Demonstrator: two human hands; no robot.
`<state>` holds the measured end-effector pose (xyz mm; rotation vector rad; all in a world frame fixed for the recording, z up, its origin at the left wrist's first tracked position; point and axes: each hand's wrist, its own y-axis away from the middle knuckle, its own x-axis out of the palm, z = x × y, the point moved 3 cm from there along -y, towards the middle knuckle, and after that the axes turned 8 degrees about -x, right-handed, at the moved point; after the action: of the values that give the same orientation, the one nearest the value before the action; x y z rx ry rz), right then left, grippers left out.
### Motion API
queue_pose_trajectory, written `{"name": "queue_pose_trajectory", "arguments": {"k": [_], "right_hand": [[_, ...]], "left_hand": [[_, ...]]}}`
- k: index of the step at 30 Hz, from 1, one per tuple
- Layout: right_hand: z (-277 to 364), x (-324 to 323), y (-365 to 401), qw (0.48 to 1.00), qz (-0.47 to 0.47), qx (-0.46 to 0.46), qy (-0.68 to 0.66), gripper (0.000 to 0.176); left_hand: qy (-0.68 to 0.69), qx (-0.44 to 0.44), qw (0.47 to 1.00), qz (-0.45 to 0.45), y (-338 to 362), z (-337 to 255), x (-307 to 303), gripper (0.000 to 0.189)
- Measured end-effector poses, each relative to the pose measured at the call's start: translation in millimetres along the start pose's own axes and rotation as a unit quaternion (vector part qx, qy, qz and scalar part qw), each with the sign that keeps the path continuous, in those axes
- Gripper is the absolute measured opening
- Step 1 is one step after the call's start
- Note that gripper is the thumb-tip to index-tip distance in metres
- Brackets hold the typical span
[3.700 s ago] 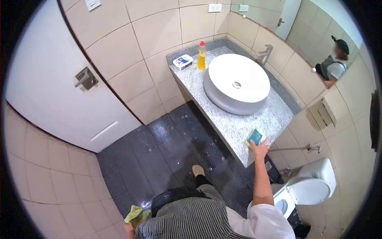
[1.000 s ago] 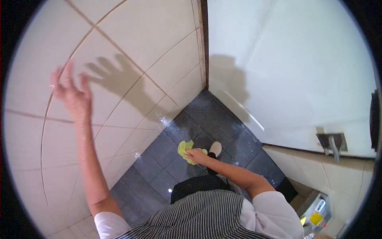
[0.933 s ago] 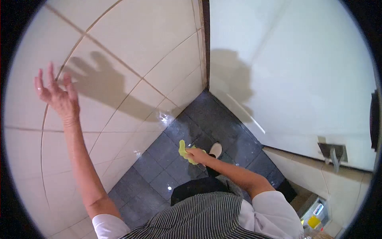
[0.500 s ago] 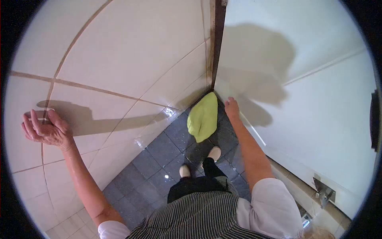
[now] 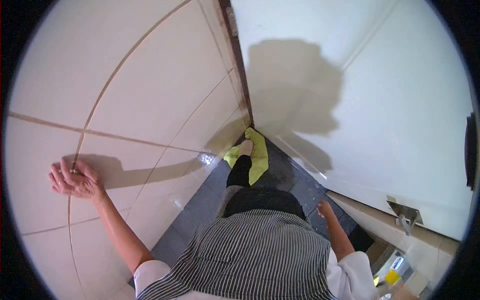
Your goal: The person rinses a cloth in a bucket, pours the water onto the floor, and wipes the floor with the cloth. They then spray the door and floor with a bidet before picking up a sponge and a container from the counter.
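Observation:
My left hand [image 5: 77,182] rests against the tiled wall [image 5: 145,85] at the left, its fingers loosely bent and apart, with nothing held. At my right side, low down, my right hand [image 5: 325,209] hangs over the floor with its fingers curled in; no object shows in it. A yellow-green cloth [image 5: 259,162] lies on the dark floor tiles in the corner. One of my feet, in a light shoe [image 5: 246,147], is on top of this cloth. My striped apron [image 5: 260,245] hides the other foot.
A white door or panel [image 5: 400,115] stands at the right, with a metal fitting [image 5: 406,214] near its lower edge. Dark wet tiles [image 5: 295,187] lie between it and the wall. Several items, one a yellow-capped bottle [image 5: 392,276], are at the lower right.
One foot has moved forward onto the cloth. My right hand has drawn back from the corner towards my side. The left hand stays at the wall, and the view has shifted.

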<state>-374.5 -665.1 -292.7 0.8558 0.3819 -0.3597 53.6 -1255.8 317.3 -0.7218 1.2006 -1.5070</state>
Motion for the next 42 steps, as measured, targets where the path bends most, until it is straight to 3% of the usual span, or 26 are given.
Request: {"name": "queue_pose_trajectory", "arguments": {"k": [1,3,5,6,7,8,10,11,13,14,15,16,18,20,21,22,23,25,27,29,33,38,42], "right_hand": [[-158.4,39.8,-31.4,0.972,-0.062,0.097,-0.203,0.014],[-57.3,-5.6,68.8,0.972,-0.097,0.206,-0.062,0.013],[-110.9,16.6,95.1,0.998,-0.049,0.037,0.024,0.018],[-91.8,21.5,103.9,0.996,-0.066,0.051,0.013,0.018],[-68.7,24.4,118.0,0.959,-0.102,0.235,-0.120,0.017],[-49.4,31.4,134.8,0.870,-0.132,0.404,-0.250,0.017],[-32.8,49.0,116.7,0.851,-0.126,0.405,-0.308,0.019],[-24.0,56.7,108.8,0.842,-0.103,0.397,-0.349,0.021],[29.2,35.6,88.0,0.827,-0.110,0.367,-0.412,0.021],[31.4,36.2,81.0,0.784,-0.132,0.347,-0.497,0.021],[28.2,43.9,75.3,0.733,-0.152,0.321,-0.580,0.022],[39.7,50.3,85.3,0.725,-0.158,0.322,-0.588,0.022],[56.8,56.8,124.4,0.795,-0.242,0.253,-0.495,0.030],[47.4,92.8,185.3,0.745,-0.294,0.301,-0.518,0.026],[37.6,107.0,216.9,0.908,-0.185,0.288,-0.240,0.022],[27.4,119.7,243.4,0.967,-0.050,0.241,0.064,0.019],[6.1,146.1,268.3,0.969,-0.021,0.217,0.119,0.019],[-28.3,184.6,319.9,0.948,-0.063,0.299,-0.087,0.019],[-53.9,208.9,362.5,0.839,-0.145,0.398,-0.343,0.018],[-68.3,222.5,392.9,0.750,-0.199,0.434,-0.458,0.018],[-79.1,230.5,428.0,0.707,-0.233,0.430,-0.511,0.017],[-77.6,235.4,443.7,0.710,-0.255,0.400,-0.520,0.017],[-79.3,248.4,455.8,0.711,-0.266,0.397,-0.516,0.016]], "left_hand": [[-0.007,-0.002,1.000,-0.009,-1.8,-1.3,1.1,0.038],[0.199,-0.152,0.965,-0.078,-9.6,-19.7,2.2,0.041],[0.273,-0.237,0.926,-0.113,-15.7,-71.1,10.3,0.038],[0.307,-0.178,0.931,-0.084,-19.5,-100.7,22.4,0.035],[0.338,-0.119,0.932,-0.056,-23.9,-127.3,34.7,0.033],[0.360,-0.125,0.923,-0.057,-30.4,-147.7,46.5,0.033],[0.386,-0.020,0.922,0.031,-48.8,-192.8,73.5,0.028],[0.418,-0.063,0.905,0.048,-51.1,-199.4,88.3,0.026],[0.411,-0.056,0.909,0.034,-57.5,-202.2,105.8,0.027],[0.386,-0.048,0.921,0.021,-59.6,-203.0,109.2,0.029],[0.437,-0.056,0.897,0.023,-63.0,-208.9,108.0,0.029],[0.448,-0.052,0.892,0.020,-67.2,-211.0,108.7,0.029],[0.298,0.014,0.954,-0.020,-73.4,-218.2,107.6,0.026],[0.250,0.017,0.967,-0.032,-72.4,-222.8,112.3,0.025],[0.226,0.011,0.973,-0.039,-69.1,-221.8,117.8,0.027],[0.200,0.008,0.979,-0.044,-65.9,-223.1,120.8,0.029],[0.205,0.013,0.978,-0.040,-64.5,-224.7,118.7,0.029],[0.145,0.025,0.988,-0.040,-68.0,-229.2,114.6,0.032],[0.118,0.029,0.992,-0.027,-66.0,-228.6,115.9,0.033],[0.091,0.036,0.995,-0.032,-58.2,-214.7,137.4,0.034],[0.076,0.043,0.995,-0.041,-55.6,-207.9,149.8,0.033],[-0.035,0.010,0.999,0.000,-54.3,-211.5,150.6,0.029],[-0.038,-0.009,0.999,-0.022,-51.7,-208.0,167.5,0.028]]}}
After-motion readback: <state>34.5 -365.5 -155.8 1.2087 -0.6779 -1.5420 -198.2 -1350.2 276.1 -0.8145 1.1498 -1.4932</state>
